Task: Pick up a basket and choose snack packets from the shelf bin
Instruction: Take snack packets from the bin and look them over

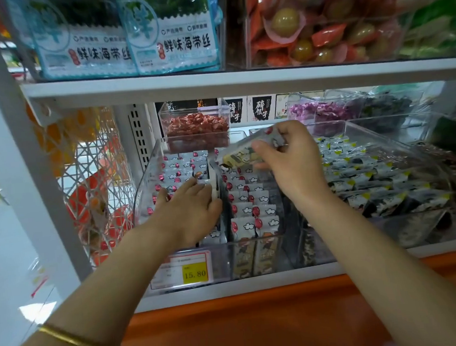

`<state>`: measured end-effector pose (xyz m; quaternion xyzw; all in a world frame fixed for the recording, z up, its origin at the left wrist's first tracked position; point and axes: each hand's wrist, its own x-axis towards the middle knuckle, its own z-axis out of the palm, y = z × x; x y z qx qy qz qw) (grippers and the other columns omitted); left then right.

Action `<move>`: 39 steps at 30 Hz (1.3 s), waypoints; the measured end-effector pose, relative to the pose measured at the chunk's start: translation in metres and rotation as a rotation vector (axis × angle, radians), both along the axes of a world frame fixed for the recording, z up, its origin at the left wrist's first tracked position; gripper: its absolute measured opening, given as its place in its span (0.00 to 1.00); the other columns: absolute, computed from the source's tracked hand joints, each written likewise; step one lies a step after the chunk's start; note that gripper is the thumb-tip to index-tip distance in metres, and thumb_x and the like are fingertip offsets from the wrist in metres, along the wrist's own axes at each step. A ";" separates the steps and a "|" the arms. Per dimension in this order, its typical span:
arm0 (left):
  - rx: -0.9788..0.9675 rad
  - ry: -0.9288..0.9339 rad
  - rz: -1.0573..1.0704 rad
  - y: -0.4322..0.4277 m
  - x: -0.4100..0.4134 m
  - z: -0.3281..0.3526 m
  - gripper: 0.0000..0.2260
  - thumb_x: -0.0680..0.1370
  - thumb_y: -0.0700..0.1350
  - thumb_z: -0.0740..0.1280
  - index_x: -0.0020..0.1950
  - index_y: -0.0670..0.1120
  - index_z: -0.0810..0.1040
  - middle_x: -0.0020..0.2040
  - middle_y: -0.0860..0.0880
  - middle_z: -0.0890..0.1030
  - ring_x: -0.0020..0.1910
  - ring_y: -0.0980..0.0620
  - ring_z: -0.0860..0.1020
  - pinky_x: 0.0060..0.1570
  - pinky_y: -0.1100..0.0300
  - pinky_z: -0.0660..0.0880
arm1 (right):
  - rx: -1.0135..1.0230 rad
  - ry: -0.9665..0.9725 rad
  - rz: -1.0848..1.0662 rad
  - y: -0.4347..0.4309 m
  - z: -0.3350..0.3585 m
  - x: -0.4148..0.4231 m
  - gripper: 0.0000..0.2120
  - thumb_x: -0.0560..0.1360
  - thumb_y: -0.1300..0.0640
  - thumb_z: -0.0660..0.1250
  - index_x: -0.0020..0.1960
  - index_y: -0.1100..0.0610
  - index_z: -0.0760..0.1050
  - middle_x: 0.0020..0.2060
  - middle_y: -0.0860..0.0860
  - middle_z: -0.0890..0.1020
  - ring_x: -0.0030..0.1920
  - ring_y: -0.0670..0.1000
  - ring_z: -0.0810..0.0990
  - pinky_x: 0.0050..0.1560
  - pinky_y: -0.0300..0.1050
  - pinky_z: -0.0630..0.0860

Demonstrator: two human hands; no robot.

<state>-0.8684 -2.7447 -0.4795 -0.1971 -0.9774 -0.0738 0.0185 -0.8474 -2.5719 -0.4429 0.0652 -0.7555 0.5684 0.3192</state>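
A clear plastic shelf bin [150, 179] holds rows of small white snack packets [248, 212] printed with red and cloud marks. My left hand [190, 206] reaches into the bin's left side, its fingers lying on the packets by a white divider; what the fingertips do is hidden. My right hand [289, 156] hovers above the bin and pinches a few snack packets [247, 150] lifted from it. No basket is visible.
A yellow price tag [194, 273] reading 15.80 sits on the bin's front. To the right lies a bin of dark seaweed-style packets [373, 176]. A small clear box of red sweets [196, 124] stands behind. The shelf above [241, 80] carries kelp bags and wrapped snacks.
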 end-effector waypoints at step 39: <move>0.110 -0.005 0.038 -0.016 0.021 0.002 0.27 0.81 0.58 0.44 0.77 0.47 0.48 0.78 0.48 0.47 0.76 0.51 0.42 0.74 0.48 0.40 | 0.832 -0.238 0.019 -0.064 -0.003 -0.129 0.05 0.75 0.63 0.65 0.41 0.58 0.75 0.45 0.54 0.81 0.46 0.53 0.78 0.50 0.49 0.76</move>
